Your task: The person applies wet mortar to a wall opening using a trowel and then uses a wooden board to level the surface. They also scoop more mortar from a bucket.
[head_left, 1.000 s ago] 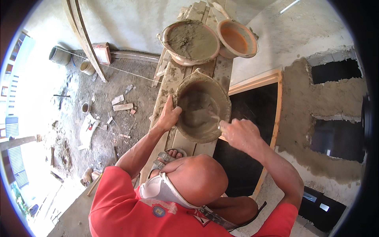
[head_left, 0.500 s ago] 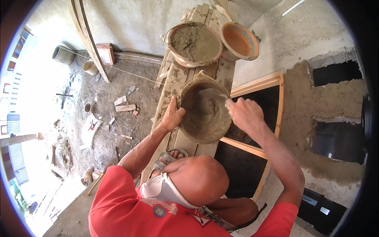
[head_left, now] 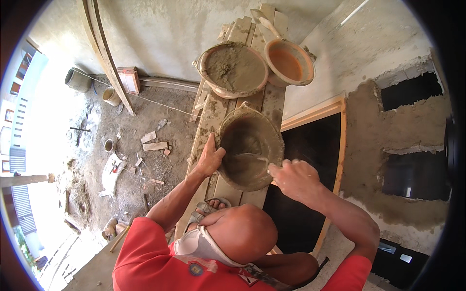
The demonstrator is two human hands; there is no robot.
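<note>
A mortar-caked bucket (head_left: 253,183) stands on the wooden planks in front of me, its opening toward me and wet grey mortar smeared inside. My left hand (head_left: 210,160) is closed on the bucket's left rim, thumb on the edge. At the right rim, my right hand (head_left: 295,179) is wrapped round the handle of a trowel (head_left: 242,159), whose blade lies in the mortar inside the bucket. The fist hides most of the handle. Just beyond stands a wide basin (head_left: 228,92) heaped with grey mortar (head_left: 242,63).
An orange-lined bucket (head_left: 286,68) stands beside the basin, near a long-handled tool (head_left: 267,24). My planks (head_left: 230,191) run above a dirt floor with wood scraps (head_left: 155,146). A wooden frame (head_left: 335,165) with a dark opening lies right. A timber (head_left: 107,58) leans at the back wall.
My right hand has drawn the trowel toward me and slightly left through the bucket, its blade now lower in the opening. My left hand keeps its grip. The whole view has shifted slightly.
</note>
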